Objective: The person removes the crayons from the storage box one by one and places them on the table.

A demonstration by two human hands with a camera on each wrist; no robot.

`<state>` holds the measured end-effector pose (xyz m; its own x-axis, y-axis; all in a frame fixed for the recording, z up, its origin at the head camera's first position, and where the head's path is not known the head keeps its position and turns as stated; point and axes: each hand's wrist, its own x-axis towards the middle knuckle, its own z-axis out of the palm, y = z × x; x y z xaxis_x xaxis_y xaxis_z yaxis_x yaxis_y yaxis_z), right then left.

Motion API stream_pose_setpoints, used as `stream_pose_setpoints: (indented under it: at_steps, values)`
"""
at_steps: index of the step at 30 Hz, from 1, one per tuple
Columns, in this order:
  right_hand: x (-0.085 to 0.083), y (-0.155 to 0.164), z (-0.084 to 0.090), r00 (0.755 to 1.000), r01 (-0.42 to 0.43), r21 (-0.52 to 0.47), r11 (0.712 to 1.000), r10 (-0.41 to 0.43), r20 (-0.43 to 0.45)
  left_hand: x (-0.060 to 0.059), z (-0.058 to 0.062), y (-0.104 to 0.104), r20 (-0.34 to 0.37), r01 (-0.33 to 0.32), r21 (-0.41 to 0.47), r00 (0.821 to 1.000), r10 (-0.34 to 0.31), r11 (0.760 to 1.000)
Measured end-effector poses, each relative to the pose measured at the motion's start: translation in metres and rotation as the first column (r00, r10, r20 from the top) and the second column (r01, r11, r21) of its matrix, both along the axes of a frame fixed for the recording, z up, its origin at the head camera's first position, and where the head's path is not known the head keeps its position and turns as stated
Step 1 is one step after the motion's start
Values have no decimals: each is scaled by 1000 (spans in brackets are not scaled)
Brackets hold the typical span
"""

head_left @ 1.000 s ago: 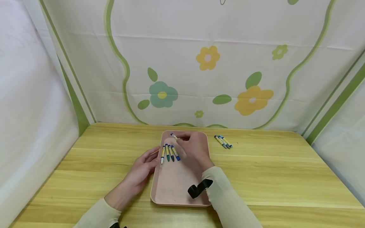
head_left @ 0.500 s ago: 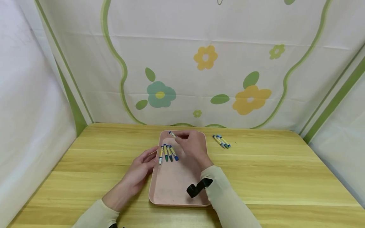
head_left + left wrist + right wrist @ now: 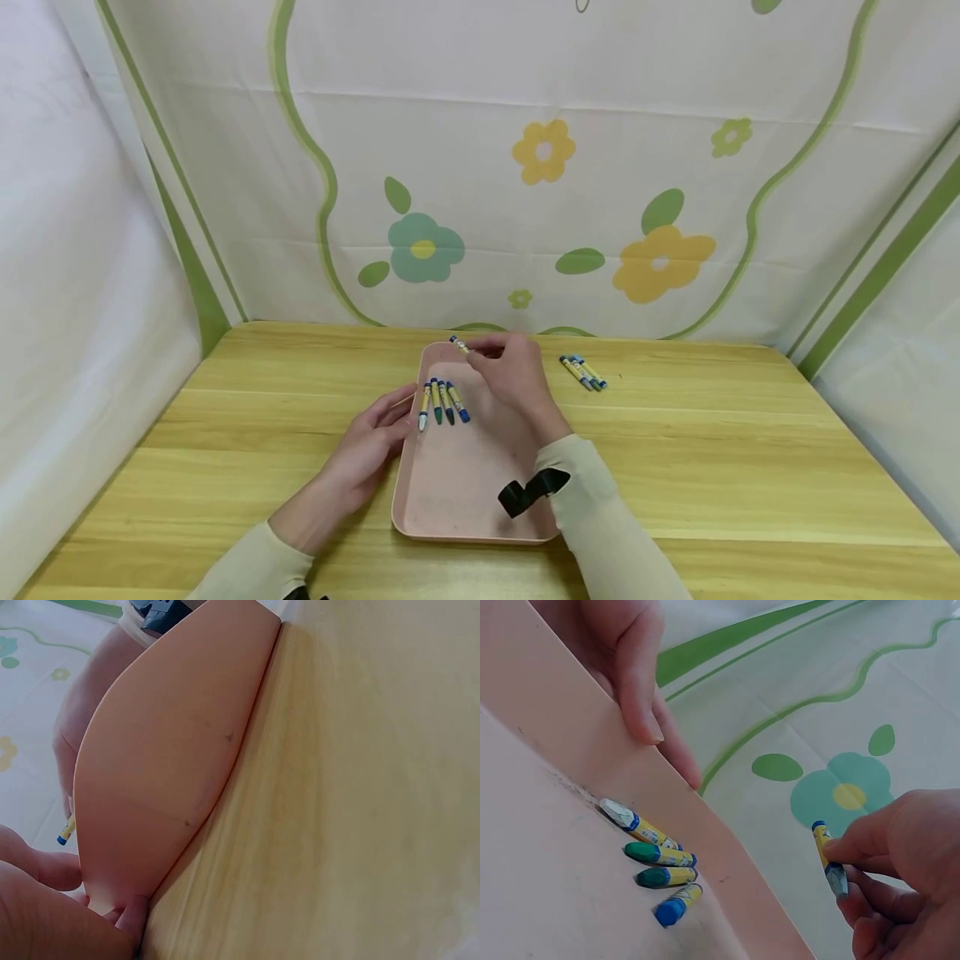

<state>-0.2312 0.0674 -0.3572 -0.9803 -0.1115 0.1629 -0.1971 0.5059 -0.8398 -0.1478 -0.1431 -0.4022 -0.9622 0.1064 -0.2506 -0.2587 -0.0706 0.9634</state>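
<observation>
A crayon (image 3: 459,343) with a yellow wrapper and blue end is pinched between the thumb and fingers of my right hand (image 3: 516,375), raised over the far end of the pink tray (image 3: 472,492). Its pale grey-green tip points down in the right wrist view. My left hand (image 3: 367,446) rests against the outside of the tray's left wall, thumb and fingers fairly straight at the rim. Inside the tray, near that wall, several crayons (image 3: 660,856) lie in a row: one whitish, two green, one with its blue end showing.
On the wooden table (image 3: 712,467), right of the tray, lies a small group of crayons (image 3: 583,372). A white curtain (image 3: 480,192) with printed flowers stands behind the table's far edge. Both forearms wear beige sleeves and black wrist straps.
My right hand has risen slightly and moved a little farther from me with the crayon in its fingers. The left hand and the crayons in the tray stay in place.
</observation>
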Motion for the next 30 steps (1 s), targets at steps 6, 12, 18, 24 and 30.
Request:
stream_pose_setpoints:
  at_steps: [6,12,18,24,30]
  values:
    - [-2,6,3,1000,27,20,999,-27,13,-1,-1,-1,7,-4,0,1000,4,1000]
    - [-5,15,7,998,45,24,999,-46,51,-1,-2,-1,10,-2,2,1000,2,1000]
    - [-9,31,9,997,57,19,998,-58,57,-1,-1,-1,10,2,4,1000,-2,1000]
    - [-17,51,6,995,83,10,997,-83,60,-1,0,-1,11,2,5,1000,-2,1000]
    - [-24,69,3,990,131,12,991,-131,57,-1,-1,-1,10,-2,9,1000,2,1000]
